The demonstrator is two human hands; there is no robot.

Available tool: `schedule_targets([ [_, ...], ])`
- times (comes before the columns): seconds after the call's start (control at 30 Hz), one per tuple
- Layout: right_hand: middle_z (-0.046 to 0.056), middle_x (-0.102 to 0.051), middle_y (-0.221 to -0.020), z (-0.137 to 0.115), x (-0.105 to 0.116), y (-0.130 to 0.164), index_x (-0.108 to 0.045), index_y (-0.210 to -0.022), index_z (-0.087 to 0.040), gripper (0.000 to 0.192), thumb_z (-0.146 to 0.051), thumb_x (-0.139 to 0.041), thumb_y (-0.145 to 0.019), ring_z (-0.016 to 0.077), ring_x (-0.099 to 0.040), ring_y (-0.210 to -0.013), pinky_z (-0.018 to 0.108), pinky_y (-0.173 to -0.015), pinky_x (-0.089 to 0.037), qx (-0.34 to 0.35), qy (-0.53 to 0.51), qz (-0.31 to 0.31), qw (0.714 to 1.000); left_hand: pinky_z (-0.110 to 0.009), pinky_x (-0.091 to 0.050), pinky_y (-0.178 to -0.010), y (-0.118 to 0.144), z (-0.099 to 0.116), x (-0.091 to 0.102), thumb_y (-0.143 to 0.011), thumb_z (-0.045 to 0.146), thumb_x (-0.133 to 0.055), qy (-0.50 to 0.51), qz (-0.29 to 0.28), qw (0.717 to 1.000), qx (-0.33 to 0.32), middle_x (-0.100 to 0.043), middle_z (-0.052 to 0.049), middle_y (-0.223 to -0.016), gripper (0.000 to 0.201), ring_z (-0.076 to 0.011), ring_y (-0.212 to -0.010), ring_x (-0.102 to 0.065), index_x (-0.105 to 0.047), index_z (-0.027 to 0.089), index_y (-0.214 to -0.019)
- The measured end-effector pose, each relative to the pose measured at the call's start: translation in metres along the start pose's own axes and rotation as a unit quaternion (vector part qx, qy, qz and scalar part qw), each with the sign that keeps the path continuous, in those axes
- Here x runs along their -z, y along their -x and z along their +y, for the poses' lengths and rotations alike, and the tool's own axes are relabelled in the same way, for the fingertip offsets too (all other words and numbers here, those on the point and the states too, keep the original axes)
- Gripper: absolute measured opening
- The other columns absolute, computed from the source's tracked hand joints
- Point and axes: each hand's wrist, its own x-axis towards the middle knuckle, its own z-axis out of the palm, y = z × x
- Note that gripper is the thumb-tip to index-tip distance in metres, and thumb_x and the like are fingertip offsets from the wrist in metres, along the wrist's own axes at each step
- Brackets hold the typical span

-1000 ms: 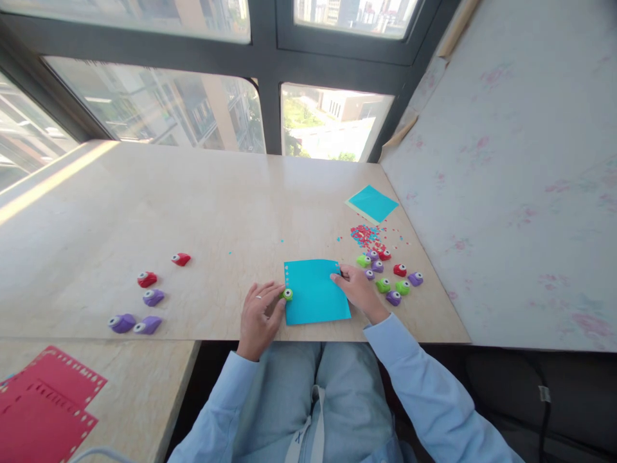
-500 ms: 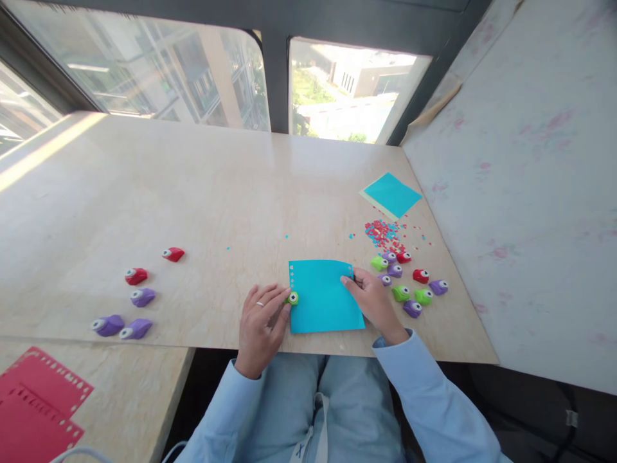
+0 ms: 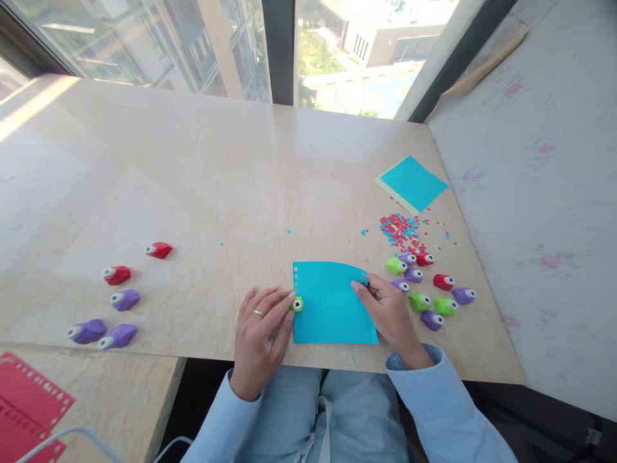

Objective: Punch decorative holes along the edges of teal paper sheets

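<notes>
A blue paper sheet lies at the table's near edge, with small holes punched down its left side. My left hand pinches a small green punch set on the sheet's left edge. My right hand holds the sheet's right edge near the top corner, which is lifted slightly.
Several green, purple and red punches cluster right of the sheet, beside a pile of paper bits. A stack of blue paper lies further back. More red and purple punches sit at left. Red punched paper lies on a lower table.
The view has tilted down and closer. My hands stay on the sheet and the green punch, with little movement relative to the paper.
</notes>
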Motion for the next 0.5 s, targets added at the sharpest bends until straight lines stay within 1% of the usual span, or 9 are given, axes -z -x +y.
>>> schedule_targets([
  [0.13, -0.004, -0.045, -0.062, -0.0002, -0.0006, 0.0005, -0.061, -0.078, -0.017, 0.029, -0.044, -0.055, -0.089, 0.0105, -0.037, -0.053, 0.024, -0.049, -0.031, 0.012, 0.005, 0.004, 1.0, -0.052, -0.034, -0.11, 0.0006, -0.0002, -0.0012, -0.089, 0.017, -0.058, 0.004, 0.004, 1.0, 0.001, -0.069, -0.007, -0.116, 0.029, -0.0235, -0.116, -0.059, -0.064, 0.022, -0.116],
  [0.3, -0.005, -0.043, -0.059, -0.0004, 0.0004, 0.0003, -0.063, -0.081, -0.017, 0.029, -0.044, -0.056, -0.089, 0.01, -0.038, -0.051, 0.023, -0.046, -0.031, 0.003, -0.005, -0.007, 1.0, -0.052, -0.034, -0.11, 0.0008, 0.0003, -0.0014, -0.089, 0.018, -0.059, 0.002, 0.006, 1.0, 0.007, -0.07, -0.007, -0.115, 0.029, -0.0239, -0.115, -0.06, -0.063, 0.021, -0.117],
  [0.33, -0.005, -0.046, -0.059, 0.0, 0.0003, 0.0002, -0.064, -0.083, -0.017, 0.029, -0.044, -0.057, -0.089, 0.0102, -0.04, -0.051, 0.023, -0.046, -0.032, 0.002, -0.01, -0.009, 1.0, -0.052, -0.034, -0.11, 0.0008, 0.0004, -0.0014, -0.089, 0.018, -0.059, 0.001, 0.006, 1.0, 0.008, -0.07, -0.007, -0.115, 0.029, -0.0239, -0.115, -0.06, -0.063, 0.022, -0.117],
  [0.4, -0.002, -0.057, -0.066, 0.0013, -0.0006, -0.0001, -0.065, -0.092, -0.017, 0.029, -0.045, -0.059, -0.088, 0.012, -0.05, -0.056, 0.023, -0.05, -0.04, 0.004, -0.034, -0.01, 0.999, -0.052, -0.034, -0.11, 0.0006, 0.0006, -0.0015, -0.088, 0.019, -0.059, 0.003, 0.007, 1.0, 0.012, -0.07, -0.007, -0.114, 0.028, -0.0237, -0.114, -0.06, -0.064, 0.022, -0.116],
  [0.47, 0.003, -0.068, -0.083, 0.0037, -0.0025, -0.0002, -0.064, -0.107, -0.018, 0.034, -0.045, -0.062, -0.086, 0.0166, -0.062, -0.071, 0.027, -0.06, -0.051, 0.012, -0.077, -0.003, 0.997, -0.051, -0.034, -0.11, 0.0004, 0.0007, -0.002, -0.088, 0.02, -0.06, 0.005, 0.011, 1.0, 0.017, -0.071, -0.007, -0.114, 0.027, -0.0235, -0.113, -0.061, -0.064, 0.021, -0.115],
  [0.5, 0.006, -0.071, -0.093, 0.0054, -0.0035, 0.0, -0.061, -0.114, -0.019, 0.039, -0.045, -0.064, -0.085, 0.0191, -0.066, -0.08, 0.029, -0.067, -0.054, 0.019, -0.099, 0.006, 0.995, -0.051, -0.034, -0.11, 0.0003, 0.0007, -0.0023, -0.088, 0.021, -0.06, 0.006, 0.013, 1.0, 0.02, -0.071, -0.006, -0.113, 0.026, -0.0234, -0.113, -0.061, -0.064, 0.021, -0.114],
])
